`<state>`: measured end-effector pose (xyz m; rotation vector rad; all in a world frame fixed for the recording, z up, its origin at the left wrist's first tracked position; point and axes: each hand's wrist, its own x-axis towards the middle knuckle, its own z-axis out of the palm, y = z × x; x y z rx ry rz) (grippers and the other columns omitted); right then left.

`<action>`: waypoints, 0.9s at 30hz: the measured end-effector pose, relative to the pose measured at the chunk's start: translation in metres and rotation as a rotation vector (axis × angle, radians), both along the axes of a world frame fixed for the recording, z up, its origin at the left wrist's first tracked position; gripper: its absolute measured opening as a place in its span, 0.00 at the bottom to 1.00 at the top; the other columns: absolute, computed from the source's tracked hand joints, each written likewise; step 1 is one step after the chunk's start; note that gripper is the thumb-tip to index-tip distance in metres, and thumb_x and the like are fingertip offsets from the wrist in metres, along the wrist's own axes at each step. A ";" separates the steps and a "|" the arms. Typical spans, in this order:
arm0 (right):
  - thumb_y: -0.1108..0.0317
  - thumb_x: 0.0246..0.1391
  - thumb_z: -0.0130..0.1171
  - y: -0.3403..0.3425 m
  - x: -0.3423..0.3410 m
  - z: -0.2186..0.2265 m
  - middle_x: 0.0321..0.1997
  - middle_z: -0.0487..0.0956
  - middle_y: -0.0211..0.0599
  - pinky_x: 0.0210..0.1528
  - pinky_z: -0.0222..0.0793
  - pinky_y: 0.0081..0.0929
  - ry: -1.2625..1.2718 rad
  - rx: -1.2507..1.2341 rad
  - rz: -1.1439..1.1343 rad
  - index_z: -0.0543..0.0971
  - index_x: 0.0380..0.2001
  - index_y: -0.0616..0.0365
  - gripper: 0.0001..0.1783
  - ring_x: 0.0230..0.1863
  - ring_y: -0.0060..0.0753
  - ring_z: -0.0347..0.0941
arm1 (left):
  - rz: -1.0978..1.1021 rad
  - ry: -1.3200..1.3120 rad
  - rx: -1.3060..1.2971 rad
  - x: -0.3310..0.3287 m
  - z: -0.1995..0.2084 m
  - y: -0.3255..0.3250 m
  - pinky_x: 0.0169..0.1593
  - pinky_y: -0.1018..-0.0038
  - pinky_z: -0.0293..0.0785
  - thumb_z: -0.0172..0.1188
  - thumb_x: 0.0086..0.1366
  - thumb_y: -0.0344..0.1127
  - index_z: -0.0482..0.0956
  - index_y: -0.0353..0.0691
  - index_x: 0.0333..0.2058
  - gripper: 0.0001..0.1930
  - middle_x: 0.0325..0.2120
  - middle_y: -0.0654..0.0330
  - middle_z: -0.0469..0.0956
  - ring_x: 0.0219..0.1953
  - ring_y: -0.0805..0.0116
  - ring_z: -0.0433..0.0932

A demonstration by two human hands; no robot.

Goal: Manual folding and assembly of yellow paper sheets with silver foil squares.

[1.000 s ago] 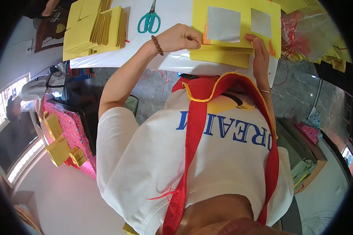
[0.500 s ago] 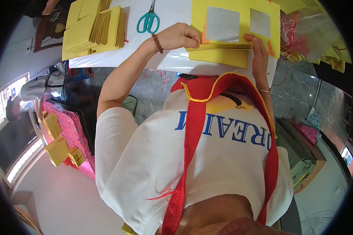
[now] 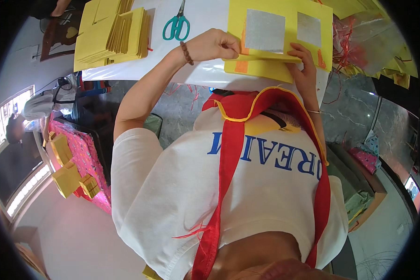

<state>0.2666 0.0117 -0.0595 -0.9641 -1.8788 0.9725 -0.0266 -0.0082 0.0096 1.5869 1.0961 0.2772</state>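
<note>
Yellow paper sheets (image 3: 234,21) with silver square patches (image 3: 265,31) and orange marks lie at the table's front edge. A narrow fold (image 3: 266,59) runs across the near side of the top paper. My left hand (image 3: 215,45), with a brown bead bracelet, is closed in a pinch on the fold's left end. My right hand (image 3: 304,65) grips the fold's right end, fingers on top and thumb below. More yellow paper (image 3: 266,71) shows beneath the fold. Left of my left hand lie teal-handled scissors (image 3: 176,29), points away from me.
A stack of folded yellow paper (image 3: 112,35) stands on the white table (image 3: 158,70) at left. Clear plastic bags (image 3: 359,39) and red string are at right. Another person (image 3: 44,105) is at far left, by a pink-covered table (image 3: 81,154) with yellow bundles.
The paper's near edge has turned over into a narrower fold, uncovering an orange mark below it. My right hand has shifted slightly toward me, and its fingers are now bent over the fold.
</note>
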 end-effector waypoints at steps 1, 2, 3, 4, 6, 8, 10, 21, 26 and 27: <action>0.77 0.47 0.57 0.002 -0.001 -0.001 0.51 0.70 0.38 0.55 0.60 0.27 0.025 -0.013 -0.018 0.75 0.39 0.59 0.13 0.53 0.35 0.66 | -0.003 -0.001 0.004 0.001 0.001 -0.002 0.35 0.78 0.66 0.58 0.56 0.34 0.79 0.36 0.32 0.08 0.24 0.65 0.75 0.30 0.77 0.71; 0.78 0.46 0.58 0.003 -0.001 -0.003 0.51 0.70 0.38 0.54 0.61 0.27 0.050 -0.025 -0.035 0.74 0.37 0.60 0.13 0.53 0.35 0.66 | -0.032 -0.032 0.274 0.001 0.002 -0.006 0.41 0.75 0.66 0.60 0.55 0.37 0.78 0.38 0.36 0.12 0.30 0.62 0.76 0.37 0.71 0.71; 0.78 0.46 0.58 0.002 -0.001 -0.005 0.51 0.70 0.38 0.54 0.61 0.27 0.049 -0.019 -0.037 0.74 0.37 0.60 0.13 0.53 0.35 0.66 | -0.060 -0.064 0.544 -0.001 0.002 -0.008 0.46 0.72 0.66 0.62 0.54 0.41 0.78 0.41 0.40 0.16 0.36 0.59 0.77 0.45 0.64 0.71; 0.78 0.46 0.58 0.001 -0.002 -0.007 0.51 0.70 0.39 0.54 0.61 0.27 0.109 -0.091 -0.052 0.74 0.37 0.61 0.12 0.53 0.36 0.66 | -0.097 -0.022 0.522 -0.008 0.000 -0.010 0.54 0.65 0.61 0.63 0.52 0.46 0.73 0.47 0.51 0.26 0.47 0.57 0.72 0.55 0.57 0.63; 0.78 0.46 0.58 0.003 -0.002 -0.011 0.51 0.70 0.39 0.53 0.61 0.26 0.167 -0.154 -0.065 0.74 0.37 0.61 0.12 0.52 0.36 0.67 | -0.054 0.168 0.763 -0.005 -0.011 -0.010 0.53 0.64 0.61 0.63 0.52 0.45 0.72 0.49 0.51 0.26 0.47 0.58 0.72 0.54 0.57 0.64; 0.78 0.45 0.59 0.005 0.000 -0.012 0.51 0.71 0.40 0.55 0.60 0.28 0.163 -0.129 -0.043 0.74 0.37 0.60 0.13 0.53 0.38 0.66 | 0.035 0.423 1.065 0.001 -0.025 -0.013 0.51 0.62 0.61 0.60 0.53 0.39 0.71 0.51 0.52 0.25 0.47 0.60 0.72 0.53 0.61 0.65; 0.76 0.44 0.60 0.008 0.003 -0.011 0.52 0.70 0.39 0.57 0.59 0.30 0.084 -0.006 -0.026 0.75 0.37 0.58 0.14 0.54 0.39 0.66 | 0.027 0.482 1.108 0.001 -0.028 -0.018 0.51 0.63 0.61 0.58 0.52 0.36 0.71 0.49 0.51 0.24 0.47 0.60 0.72 0.52 0.60 0.66; 0.65 0.42 0.64 -0.009 0.012 0.041 0.45 0.77 0.33 0.54 0.56 0.34 -0.280 0.284 0.293 0.77 0.37 0.50 0.16 0.52 0.38 0.69 | -0.043 0.315 1.066 0.010 -0.010 -0.054 0.42 0.71 0.68 0.55 0.50 0.29 0.75 0.44 0.43 0.18 0.35 0.60 0.77 0.40 0.65 0.74; 0.65 0.48 0.60 -0.009 0.004 0.034 0.36 0.79 0.34 0.42 0.64 0.32 -0.184 -0.028 0.087 0.76 0.39 0.55 0.13 0.38 0.35 0.73 | 0.333 0.236 0.550 0.022 -0.004 -0.048 0.31 0.66 0.71 0.52 0.62 0.35 0.73 0.37 0.40 0.11 0.23 0.53 0.76 0.26 0.54 0.75; 0.65 0.48 0.60 -0.008 0.001 0.035 0.36 0.79 0.34 0.42 0.64 0.32 -0.185 -0.029 0.082 0.76 0.39 0.55 0.13 0.38 0.35 0.73 | 0.329 0.233 0.550 0.023 -0.006 -0.044 0.31 0.66 0.71 0.52 0.62 0.35 0.73 0.37 0.40 0.11 0.23 0.53 0.76 0.26 0.54 0.75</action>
